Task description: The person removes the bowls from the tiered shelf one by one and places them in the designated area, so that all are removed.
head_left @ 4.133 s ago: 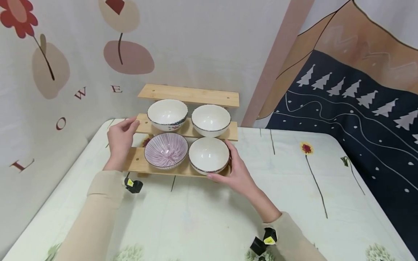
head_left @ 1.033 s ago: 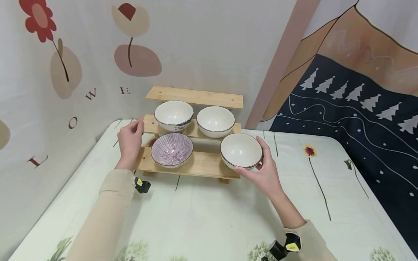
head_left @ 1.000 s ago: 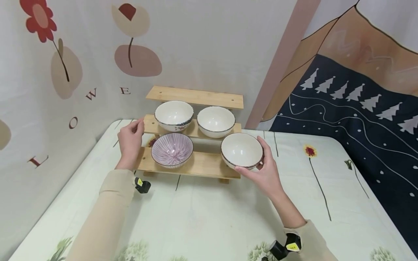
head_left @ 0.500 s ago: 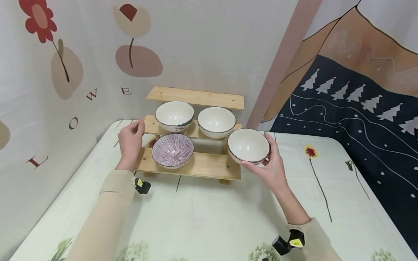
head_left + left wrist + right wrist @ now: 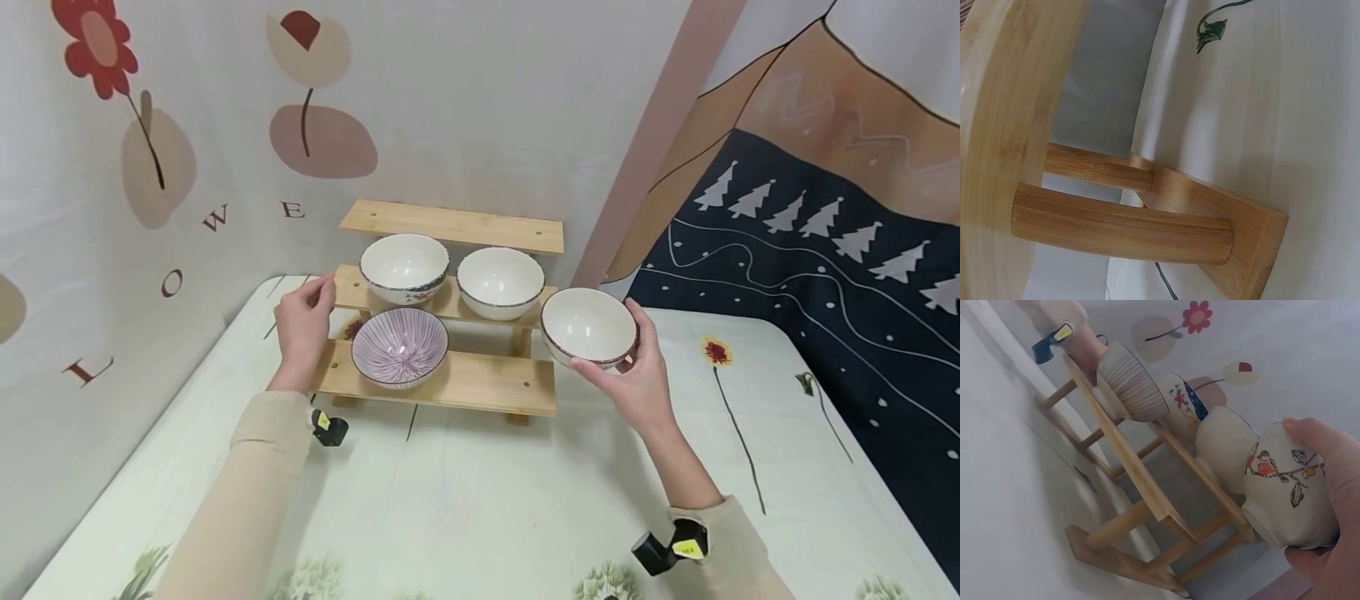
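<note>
My right hand point(image 5: 637, 379) grips a white bowl point(image 5: 588, 325) by its side, thumb at the near rim, just right of a three-tier wooden shelf rack point(image 5: 487, 383). In the right wrist view this bowl point(image 5: 1288, 487) shows a bird-and-branch print and hangs clear of the rack. My left hand point(image 5: 303, 329) pinches the left end of the middle board; the left wrist view shows the rack's leg point(image 5: 1122, 225) but no hand. A purple-striped bowl point(image 5: 401, 348) sits on the lower board. On the middle board stand a floral bowl point(image 5: 405, 267) and a plain white bowl point(image 5: 501, 283).
The rack's top board point(image 5: 450, 225) bears no bowl and stands near the patterned wall cloth point(image 5: 465, 108). A flower-printed cloth point(image 5: 465, 500) covers the table. A dark tree-patterned cloth point(image 5: 825, 275) hangs at the right.
My right hand has lifted the white bowl off the right of the lower board and carried it right and up, past the rack's end. My left hand has stayed at the middle board.
</note>
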{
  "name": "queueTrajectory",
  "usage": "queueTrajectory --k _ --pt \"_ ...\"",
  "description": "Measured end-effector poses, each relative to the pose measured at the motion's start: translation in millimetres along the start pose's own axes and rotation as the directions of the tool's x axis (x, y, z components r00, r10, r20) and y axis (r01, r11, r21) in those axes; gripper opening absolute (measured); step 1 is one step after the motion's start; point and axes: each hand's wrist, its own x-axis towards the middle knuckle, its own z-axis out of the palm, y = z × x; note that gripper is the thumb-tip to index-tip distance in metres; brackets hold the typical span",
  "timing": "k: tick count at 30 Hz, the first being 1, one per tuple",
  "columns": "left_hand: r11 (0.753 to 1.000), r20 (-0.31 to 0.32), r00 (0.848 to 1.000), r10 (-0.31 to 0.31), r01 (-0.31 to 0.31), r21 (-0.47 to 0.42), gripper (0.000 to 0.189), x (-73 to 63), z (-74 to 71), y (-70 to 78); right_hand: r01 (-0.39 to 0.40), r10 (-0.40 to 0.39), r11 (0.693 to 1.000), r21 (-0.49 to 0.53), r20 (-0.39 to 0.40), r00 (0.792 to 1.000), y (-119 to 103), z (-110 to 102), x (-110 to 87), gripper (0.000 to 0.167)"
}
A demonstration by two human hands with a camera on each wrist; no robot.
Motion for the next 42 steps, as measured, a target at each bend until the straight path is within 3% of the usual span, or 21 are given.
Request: queueTrajectory --k 20,30,42 --pt "1.000 -0.005 1.000 0.005 -0.005 0.007 0.045 -0.6 0.3 0.0 -0.042 0.036 0.997 -0.062 -0.090 0.995 13.0 -5.5 11.6 0.101" --pt "1.000 0.005 1.000 -0.001 0.000 0.004 0.045 0.6 0.9 -2.4 -0.045 0.044 0.999 -0.004 -0.126 0.991 29.5 -6.6 19.4 0.102" --pt "1.000 0.017 1.000 -0.019 0.019 -0.003 0.046 0.0 0.7 -1.1 -0.061 0.058 0.998 -0.010 -0.170 0.984 48.1 -5.3 27.9 0.102"
